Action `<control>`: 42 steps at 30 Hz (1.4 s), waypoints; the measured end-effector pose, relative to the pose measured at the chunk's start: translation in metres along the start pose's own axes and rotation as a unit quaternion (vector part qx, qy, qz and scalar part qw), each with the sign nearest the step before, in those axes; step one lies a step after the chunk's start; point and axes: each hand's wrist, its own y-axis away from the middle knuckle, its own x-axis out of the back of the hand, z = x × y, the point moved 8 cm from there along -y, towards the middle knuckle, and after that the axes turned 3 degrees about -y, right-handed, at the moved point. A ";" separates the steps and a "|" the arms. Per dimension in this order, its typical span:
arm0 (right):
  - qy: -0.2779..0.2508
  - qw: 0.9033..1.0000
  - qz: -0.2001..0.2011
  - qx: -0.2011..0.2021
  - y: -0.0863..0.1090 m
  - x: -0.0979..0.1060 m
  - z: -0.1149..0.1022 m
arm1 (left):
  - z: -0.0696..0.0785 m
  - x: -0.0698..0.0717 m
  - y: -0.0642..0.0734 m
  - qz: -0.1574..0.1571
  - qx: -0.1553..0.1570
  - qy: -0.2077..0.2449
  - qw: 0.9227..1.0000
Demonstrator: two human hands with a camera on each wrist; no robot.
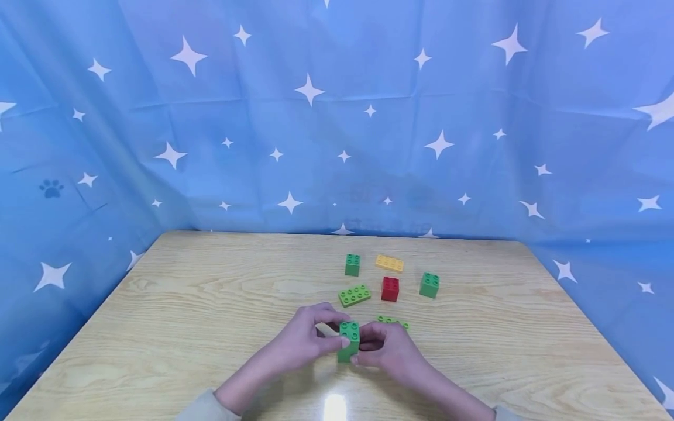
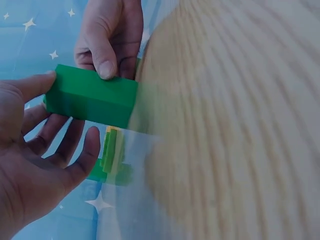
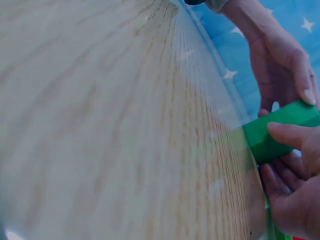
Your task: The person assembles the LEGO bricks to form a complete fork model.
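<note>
Green block (image 2: 92, 95): smooth plastic; tabletop (image 1: 210, 304): wood-grained, glossy (light glares off it); backdrop (image 1: 337, 128): creased cloth.

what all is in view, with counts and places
held block: 1, green, front
red block: 1, red, mid-table
flat brick: 1, yellow, behind red
back block: 1, green, left of yellow
right block: 1, green, right of red
left lime brick: 1, lime, left of red
near lime brick: 1, lime, before red, partly hidden
table: 1, pale wood, beneath
curtain: 1, blue, white-starred, behind
unclear object: 1, black, right wrist view's top
sleeves: 2, grey, at wrists
left hand, right hand: 2, bare, gripping held block
</note>
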 end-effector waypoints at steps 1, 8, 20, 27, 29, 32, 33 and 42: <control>0.001 1.000 -0.001 0.000 0.000 0.000 0.001 | -0.001 0.000 0.000 -0.003 0.001 0.003 1.000; 0.012 1.000 0.006 -0.001 -0.001 0.002 0.002 | -0.005 0.001 -0.001 -0.017 0.010 0.016 1.000; -0.001 1.000 0.001 0.014 0.001 -0.001 -0.004 | -0.012 -0.002 0.005 0.007 0.026 0.047 0.999; 0.007 1.000 0.000 0.029 0.002 -0.003 -0.005 | -0.016 -0.001 0.005 0.014 0.028 0.047 0.998; 0.007 1.000 0.000 0.030 0.002 -0.003 -0.005 | -0.016 -0.001 0.005 0.014 0.027 0.047 0.998; 0.002 1.000 0.000 0.029 0.003 -0.003 -0.004 | -0.016 -0.001 0.005 0.012 0.027 0.045 0.999; 0.000 1.000 -0.001 0.028 0.003 -0.003 -0.004 | -0.016 -0.001 0.005 0.011 0.027 0.043 0.999; 0.008 0.999 -0.004 0.039 0.005 -0.002 -0.007 | -0.014 -0.001 0.004 0.009 0.026 0.026 0.999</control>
